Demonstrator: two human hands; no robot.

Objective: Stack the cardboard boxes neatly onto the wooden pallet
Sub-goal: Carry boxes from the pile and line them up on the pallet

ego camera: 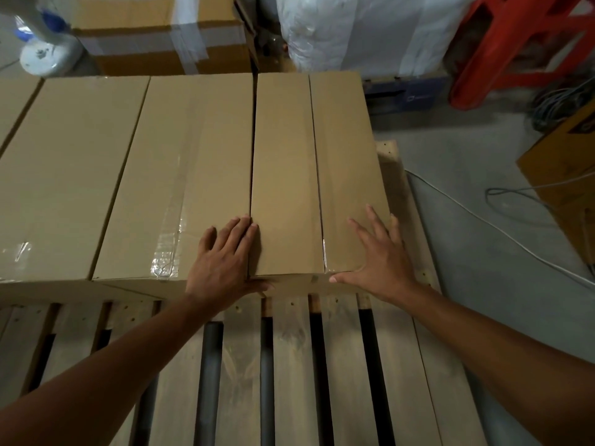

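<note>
On the far half of the pallet [296, 365], boxes [180, 175] in a row, sides touching; near slats bare. At the pallet's right end, the last box [315, 175], under both hands. Flat over its left seam, left hand [222, 262], fingers straight; at its near right corner, right hand [383, 255], fingers spread. Gripping nothing.

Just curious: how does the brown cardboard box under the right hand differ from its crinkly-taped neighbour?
The end brown cardboard box shows a thin dark seam; the neighbouring brown cardboard box has wide crinkled clear tape. The end box closes the row on the right; the neighbour has boxes both sides. Both sit on the slatted wooden pallet.
</note>
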